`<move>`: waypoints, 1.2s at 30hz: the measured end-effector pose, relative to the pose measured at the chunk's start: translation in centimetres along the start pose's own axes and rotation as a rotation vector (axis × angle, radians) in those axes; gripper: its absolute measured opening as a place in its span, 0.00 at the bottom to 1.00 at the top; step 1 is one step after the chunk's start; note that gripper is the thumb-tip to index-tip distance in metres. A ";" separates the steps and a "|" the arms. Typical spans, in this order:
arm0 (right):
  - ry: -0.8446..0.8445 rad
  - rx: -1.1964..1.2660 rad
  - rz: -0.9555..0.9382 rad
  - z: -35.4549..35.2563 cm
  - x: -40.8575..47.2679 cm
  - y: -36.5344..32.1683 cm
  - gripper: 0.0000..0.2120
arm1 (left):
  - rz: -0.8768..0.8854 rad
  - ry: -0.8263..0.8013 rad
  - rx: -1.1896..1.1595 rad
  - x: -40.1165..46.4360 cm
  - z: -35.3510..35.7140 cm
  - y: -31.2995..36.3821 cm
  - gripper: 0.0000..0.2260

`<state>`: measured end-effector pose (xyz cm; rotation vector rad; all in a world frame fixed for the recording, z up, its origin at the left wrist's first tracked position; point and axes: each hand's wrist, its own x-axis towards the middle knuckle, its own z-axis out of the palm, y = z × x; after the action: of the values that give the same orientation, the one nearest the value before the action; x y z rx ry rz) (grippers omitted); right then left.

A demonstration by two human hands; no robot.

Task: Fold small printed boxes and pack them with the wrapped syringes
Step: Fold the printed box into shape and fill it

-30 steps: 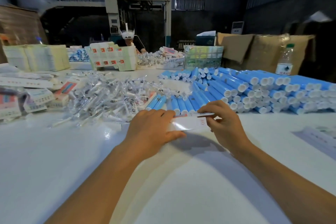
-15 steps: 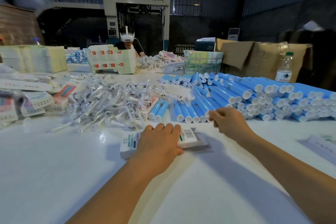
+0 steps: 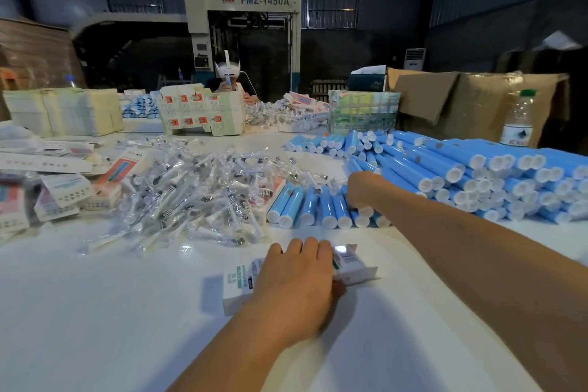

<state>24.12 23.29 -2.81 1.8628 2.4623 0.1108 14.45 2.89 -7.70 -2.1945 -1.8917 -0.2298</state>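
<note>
So the right hand (image 3: pixel 361 189) has let go of the box and shot out to the row of blue tubes (image 3: pixel 313 205) lying near the middle of the bench (image 3: pixel 95 312) — a second ago both hands were working the flap together. Its fingers are curled down among the tubes, but I honestly can't tell if it has one pinched yet or is just landing on them.

The left hand (image 3: pixel 294 280) hasn't gone anywhere, fingers wrapped over the top of the box (image 3: pixel 237 288) and holding it flat on the bench toward the near edge. The right end of the box looks open, flap sticking up.

My read: folding is done for this one and we're into filling — box pinned, open end facing the hand that fetches. Odd bit is the wrapped syringes (image 3: pixel 191 191) sit in a big loose heap just left of the tubes and the hand skipped them, so maybe a tube goes in first.
</note>
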 end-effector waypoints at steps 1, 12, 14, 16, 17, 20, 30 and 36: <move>-0.005 0.034 0.017 -0.2 0.0 0.0 0.06 | -0.007 -0.007 -0.005 0.0 -0.1 0.1 0.22; 0.348 1.587 0.016 1.3 -11.9 5.1 0.46 | -0.120 0.076 0.032 0.8 0.0 0.5 0.29; 0.381 1.630 0.001 2.4 -13.4 5.0 0.46 | -0.125 0.114 0.020 0.9 -0.1 1.0 0.28; 0.393 1.657 -0.024 2.9 -14.3 4.4 0.45 | -0.124 0.164 0.008 0.9 -0.2 1.5 0.27; 0.412 1.658 -0.032 3.0 -14.5 4.0 0.41 | -0.124 0.187 0.006 0.8 -0.3 1.7 0.26; 0.460 1.723 -0.003 3.2 -14.6 3.4 0.24 | -0.130 0.233 0.010 0.4 -0.3 1.8 0.27; 0.569 1.683 0.074 3.1 -15.0 4.3 0.05 | -0.163 0.259 0.000 0.2 -0.5 1.9 0.29; 0.618 1.330 0.025 4.1 -15.1 3.4 0.22 | -0.172 0.241 -0.003 0.2 -0.5 1.7 0.27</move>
<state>31.86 9.82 -6.65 2.4563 3.2619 -1.5235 16.16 2.68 -7.26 -1.9067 -1.9424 -0.5034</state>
